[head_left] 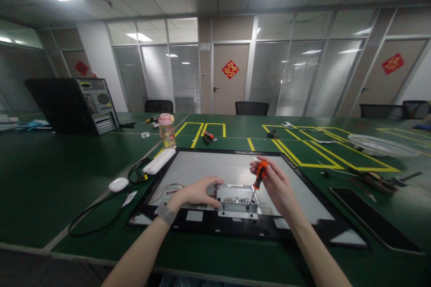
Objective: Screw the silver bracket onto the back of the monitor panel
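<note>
A screwdriver [260, 175] with an orange and black handle is in my right hand [278, 184], its shaft slanting down to the right part of a metal bracket [235, 195]. Thumb and fingers of my left hand [198, 192] are spread around the bracket's left edge, steadying or touching it; a grey-banded watch [164, 212] is on that wrist. Silver connectors show in the bracket's middle. Beneath both hands lies a large flat display panel [202, 163] with a black frame, its grey back facing up. Thin wires [164, 191] run out left of my left hand.
A white power strip [159, 161] and a white mouse [118, 184] with black cable lie left. Behind stand a pink-lidded bottle [167, 131] and an open computer case [70, 105]. Right of the panel are a black bar-shaped part [373, 217], tools [379, 182] and a white round fan guard [382, 145].
</note>
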Motion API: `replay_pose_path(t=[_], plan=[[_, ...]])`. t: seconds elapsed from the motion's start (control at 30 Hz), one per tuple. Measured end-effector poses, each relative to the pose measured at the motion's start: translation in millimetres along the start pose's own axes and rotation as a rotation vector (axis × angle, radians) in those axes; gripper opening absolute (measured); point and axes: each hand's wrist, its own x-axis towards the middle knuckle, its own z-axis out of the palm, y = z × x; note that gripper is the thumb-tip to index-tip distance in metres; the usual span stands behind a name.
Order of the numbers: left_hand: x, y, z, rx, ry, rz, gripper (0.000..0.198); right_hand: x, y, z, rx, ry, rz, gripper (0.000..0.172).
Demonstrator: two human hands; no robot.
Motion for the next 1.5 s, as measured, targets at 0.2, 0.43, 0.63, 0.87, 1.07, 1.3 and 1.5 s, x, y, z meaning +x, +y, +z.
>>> replay_pose_path(t=[0.2,0.43,0.63,0.87,1.07,1.3,1.5], plan=[[0.6,-0.7,0.4,-0.002,0.001,0.017,0.083,0.2,-4.2,-2.6,-0.055,-0.068,-0.002,0.036],[0.4,-1.5,0.1,-0.012,0.0,0.011,0.084,-4.4,-0.3,-0.6,-0.4,-0.004,-0.134,0.036],[0.4,-1.8,0.1,-0.007,-0.008,0.011,0.084,-7.2,2.3,6.3,-0.298,0.268,-0.282,0.033],[-0.2,-0.2,0.6,0.007,0.005,0.023,0.083,-11.9,14.7,22.4,-0.213,0.132,-0.092,0.038],[0.7,-2.7,1.0,0.011,0.004,0.02,0.084,-13.4,17.8,24.0,-0.225,0.106,-0.086,0.037],[1.2,-2.7,1.6,0.005,0.015,0.035,0.082,-14.1,20.8,24.0,-0.259,0.057,-0.089,0.032],[-0.1,0.1,1.1,0.003,0.016,0.038,0.081,-14.4,22.1,23.8,-0.281,0.042,-0.099,0.032]])
